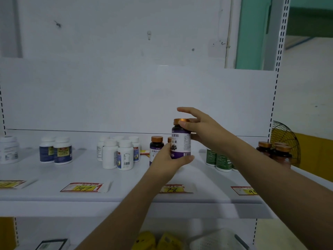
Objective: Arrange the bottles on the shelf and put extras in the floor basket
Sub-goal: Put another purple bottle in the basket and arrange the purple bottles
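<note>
Item: purple bottle (181, 141), copper cap, white label w/ dark fruit pic; upright, held in both hands over the white shelf (126, 177), mid-depth; can't tell if its base touches the shelf.

Left hand (166, 162): grips the bottle's lower part; thumb on its left side, fingers (187, 158) curled round the base.

Right hand (201, 131): holds the upper part; thumb on the cap edge, index finger (183, 110) stretched out above the cap, other fingers behind the bottle.

Rel. to the held bottle:
- just left, behind the left hand: second purple bottle (156, 147), same cap;
- further left: white bottles (118, 153), clustered;
- well left: two blue-label bottles (57, 150);
- far left: large white bottle (9, 149);
- right, partly behind the right arm: green bottles (220, 160);
- far right: brown bottles (275, 152);
- in front, at the shelf edge: price tag "78" (173, 189); left of that, price tag "147" (84, 187).
</note>
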### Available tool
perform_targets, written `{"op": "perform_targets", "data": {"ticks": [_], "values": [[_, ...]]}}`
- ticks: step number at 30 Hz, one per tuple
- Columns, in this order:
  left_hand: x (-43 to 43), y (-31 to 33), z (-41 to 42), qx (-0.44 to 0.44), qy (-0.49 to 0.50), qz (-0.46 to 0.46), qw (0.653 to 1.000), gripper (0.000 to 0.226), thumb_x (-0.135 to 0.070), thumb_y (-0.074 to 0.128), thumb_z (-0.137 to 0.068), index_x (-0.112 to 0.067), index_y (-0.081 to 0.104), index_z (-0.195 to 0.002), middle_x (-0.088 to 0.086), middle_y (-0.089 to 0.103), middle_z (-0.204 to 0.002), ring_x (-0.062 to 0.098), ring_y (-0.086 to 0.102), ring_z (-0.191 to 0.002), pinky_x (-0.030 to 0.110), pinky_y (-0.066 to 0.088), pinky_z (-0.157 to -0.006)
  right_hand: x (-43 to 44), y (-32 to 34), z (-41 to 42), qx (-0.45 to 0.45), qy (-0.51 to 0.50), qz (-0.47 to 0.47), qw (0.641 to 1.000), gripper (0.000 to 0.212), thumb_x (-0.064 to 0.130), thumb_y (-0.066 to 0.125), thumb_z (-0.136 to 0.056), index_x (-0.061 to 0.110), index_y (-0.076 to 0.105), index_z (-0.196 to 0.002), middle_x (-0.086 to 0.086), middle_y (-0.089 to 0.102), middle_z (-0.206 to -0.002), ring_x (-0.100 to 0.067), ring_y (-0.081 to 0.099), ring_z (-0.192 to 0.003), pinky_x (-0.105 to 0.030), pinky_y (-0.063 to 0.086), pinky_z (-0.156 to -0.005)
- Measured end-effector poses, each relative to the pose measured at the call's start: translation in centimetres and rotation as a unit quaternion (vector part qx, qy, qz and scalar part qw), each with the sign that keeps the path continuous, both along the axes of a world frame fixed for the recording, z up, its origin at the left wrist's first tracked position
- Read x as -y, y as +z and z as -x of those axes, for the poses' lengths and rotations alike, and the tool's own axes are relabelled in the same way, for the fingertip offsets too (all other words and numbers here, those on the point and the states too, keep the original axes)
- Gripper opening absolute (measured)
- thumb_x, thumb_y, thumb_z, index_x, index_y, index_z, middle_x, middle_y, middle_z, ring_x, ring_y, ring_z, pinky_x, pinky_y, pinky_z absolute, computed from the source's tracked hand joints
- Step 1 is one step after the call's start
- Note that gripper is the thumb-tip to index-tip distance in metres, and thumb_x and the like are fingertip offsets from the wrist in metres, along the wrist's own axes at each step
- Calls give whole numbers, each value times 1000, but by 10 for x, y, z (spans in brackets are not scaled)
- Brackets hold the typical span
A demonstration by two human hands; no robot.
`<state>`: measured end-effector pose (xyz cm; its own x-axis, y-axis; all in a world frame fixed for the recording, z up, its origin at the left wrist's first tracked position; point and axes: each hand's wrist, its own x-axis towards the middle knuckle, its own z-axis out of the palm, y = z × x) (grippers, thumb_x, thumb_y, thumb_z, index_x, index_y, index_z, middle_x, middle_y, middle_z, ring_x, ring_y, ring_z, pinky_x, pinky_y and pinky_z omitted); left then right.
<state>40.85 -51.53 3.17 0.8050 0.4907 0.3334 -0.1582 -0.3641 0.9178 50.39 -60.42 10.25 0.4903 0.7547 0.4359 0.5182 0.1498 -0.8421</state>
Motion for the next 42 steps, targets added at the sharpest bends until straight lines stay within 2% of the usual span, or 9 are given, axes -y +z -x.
{"op": "perform_targets", "data": {"ticks": [3, 7, 11, 15, 19, 23, 32, 38, 42], "values": [[-2, 1, -2, 31, 54, -14, 998, 53, -21, 76, -76, -23, 39, -114, -10, 52, -96, 5, 53, -82, 8, 47, -59, 0, -1, -1, -26, 14, 13, 999, 46, 24, 57, -95, 30, 43, -138, 0, 59, -124, -13, 60, -108, -34, 49, -93], [3, 1, -13, 19, 138, -45, 989, 69, -28, 85, -65, -24, 33, -109, 3, 50, -115, 23, 52, -109, 42, 52, -90, -8, -2, 4, 72, -109, 43, 990, 59, 42, 71, -79, 30, 47, -131, 10, 55, -107, -8, 59, -92, -24, 50, -78], [5, 7, -4, -18, 28, -2, 999, 62, -30, 76, -76, -26, 32, -121, -5, 47, -112, 13, 47, -103, 27, 42, -89, -3, 4, -5, -4, -82, 11, 997, 77, 25, 79, -75, 30, 38, -140, -8, 58, -120, -22, 63, -102, -40, 50, -96], [4, 10, 7, -48, -23, -29, 998, 54, -24, 69, -84, -20, 43, -132, -6, 52, -111, 6, 45, -95, 24, 34, -85, 1, 7, -9, -15, -28, 13, 999, 83, 12, 76, -78, 35, 32, -143, -10, 50, -129, -25, 60, -108, -41, 51, -95], [8, 7, 2, -2, 36, -12, 999, 50, -17, 73, -80, -21, 41, -118, -6, 48, -106, 10, 48, -97, 22, 40, -80, -1, 7, -4, -75, 10, 2, 997, 72, 18, 70, -84, 30, 32, -144, -8, 51, -126, -18, 60, -106, -34, 50, -89], [10, 3, -4, 13, 87, -27, 996, 54, -22, 77, -76, -24, 34, -109, -7, 48, -103, 11, 50, -94, 25, 45, -80, -8, 2, 2, -47, -93, -9, 995, 65, 37, 72, -80, 19, 44, -135, -1, 59, -112, -10, 62, -93, -25, 52, -74], [7, 9, 8, -21, -6, -23, 999, 55, -28, 66, -85, -19, 44, -134, -4, 55, -122, 8, 47, -101, 23, 36, -84, 4, -2, -5, -160, 17, -52, 986, 43, 16, 55, -95, 16, 44, -136, -10, 61, -122, -22, 62, -106, -32, 55, -78], [-6, 0, 0, 21, 96, -58, 993, 52, -17, 78, -74, -20, 44, -113, -4, 55, -113, 19, 54, -109, 30, 47, -90, 7, 0, 17, 85, -11, 49, 995, 35, 20, 71, -83, 24, 60, -116, 8, 67, -109, -7, 61, -103, -23, 52, -86], [-24, 3, -5, 109, 161, -110, 975, 49, -6, 79, -70, -19, 45, -102, -1, 59, -99, 19, 59, -94, 26, 50, -73, 7, -6, 28, 223, -25, 7, 974, 46, 15, 81, -72, 25, 59, -111, 15, 63, -111, -2, 57, -108, -24, 48, -93]]}}
